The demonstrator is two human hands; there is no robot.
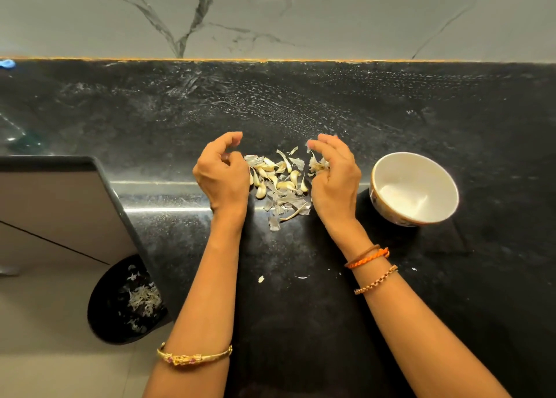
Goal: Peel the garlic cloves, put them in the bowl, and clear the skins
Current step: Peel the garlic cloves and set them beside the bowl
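A heap of garlic cloves (281,176) mixed with papery skins (284,208) lies on the black counter between my hands. My left hand (221,176) is curled at the heap's left edge; whether anything is in its fingers is hidden. My right hand (332,178) sits at the heap's right edge, its fingers closed on a garlic stub with dry skin (319,165). A white bowl (415,188) stands tilted to the right of my right hand, and I see nothing inside it.
A black bin (120,301) with garlic skins in it stands on the floor at the lower left, below the counter's edge. Two small skin scraps (261,279) lie on the counter near my forearms. A marble wall backs the counter.
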